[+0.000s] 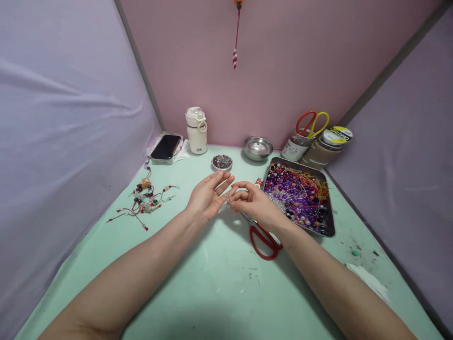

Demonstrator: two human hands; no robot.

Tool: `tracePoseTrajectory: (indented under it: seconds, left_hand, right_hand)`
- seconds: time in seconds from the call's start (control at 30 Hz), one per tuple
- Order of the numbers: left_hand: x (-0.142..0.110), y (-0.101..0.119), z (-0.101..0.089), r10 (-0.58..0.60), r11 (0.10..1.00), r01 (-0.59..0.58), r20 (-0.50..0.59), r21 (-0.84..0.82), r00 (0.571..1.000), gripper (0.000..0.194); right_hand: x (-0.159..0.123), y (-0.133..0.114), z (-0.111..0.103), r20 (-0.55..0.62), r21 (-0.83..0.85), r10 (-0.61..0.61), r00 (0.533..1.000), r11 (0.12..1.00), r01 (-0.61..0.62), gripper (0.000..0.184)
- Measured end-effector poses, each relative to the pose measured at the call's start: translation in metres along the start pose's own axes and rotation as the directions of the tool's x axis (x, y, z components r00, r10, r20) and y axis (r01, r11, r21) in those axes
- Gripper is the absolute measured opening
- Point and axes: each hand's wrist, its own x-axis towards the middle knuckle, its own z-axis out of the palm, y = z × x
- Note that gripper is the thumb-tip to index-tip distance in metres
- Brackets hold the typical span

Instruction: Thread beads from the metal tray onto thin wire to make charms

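Observation:
My left hand [208, 196] hovers over the middle of the green table [212, 283], fingers stretched out and slightly apart, tips touching my right hand. My right hand [253, 202] is curled in a pinch at the left fingertips, holding something small and clear [230, 196] that I cannot make out. Red-handled scissors [264, 241] lie on the table just under my right wrist. A metal tray [329, 226] full of purple, clear and dark beads with red and yellow cord sits right of my right hand.
Finished beaded red-cord pieces [145, 200] lie at the left. At the back stand a phone [165, 147], a white bottle [197, 131], a round tin [222, 162], a steel bowl [258, 148], a jar with scissors [300, 139] and a thread spool [327, 146]. Fabric walls enclose the table.

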Motion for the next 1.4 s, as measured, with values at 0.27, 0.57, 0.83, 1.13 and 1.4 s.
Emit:
tracePoseTrajectory:
  seconds: [0.27, 0.57, 0.83, 1.13, 1.4]
  left_hand:
    - [-0.0002, -0.0001, 0.0004, -0.007, 1.000, 0.007, -0.017, -0.002, 1.000, 0.004]
    - [0.0029, -0.0013, -0.0027, -0.001, 1.000, 0.000, -0.016, -0.019, 1.000, 0.004]
    - [0.0006, -0.0003, -0.0008, -0.007, 1.000, 0.007, -0.016, 0.001, 1.000, 0.005]
    - [-0.0017, -0.0012, 0.0009, 0.010, 1.000, -0.010, 0.003, 0.026, 1.000, 0.003]
    - [-0.0022, -0.0027, -0.0002, 0.036, 0.993, -0.044, 0.079, 0.106, 0.996, 0.009]
  right_hand:
    - [0.0013, 0.0009, 0.0009, 0.001, -0.009, 0.002, 1.000, 1.000, -0.002, 0.037]
    - [-0.0006, 0.0002, 0.0021, -0.001, -0.005, 0.029, 1.000, 1.000, -0.029, 0.041]
    - [0.0007, 0.0012, 0.0015, -0.024, -0.080, 0.017, 1.000, 0.997, -0.019, 0.038]
    - [-0.0010, -0.0004, 0.0031, -0.014, -0.037, 0.024, 1.000, 0.999, -0.024, 0.034]
    - [-0.0001, -0.0021, 0.0024, -0.029, -0.077, 0.031, 0.999, 0.996, -0.033, 0.029]
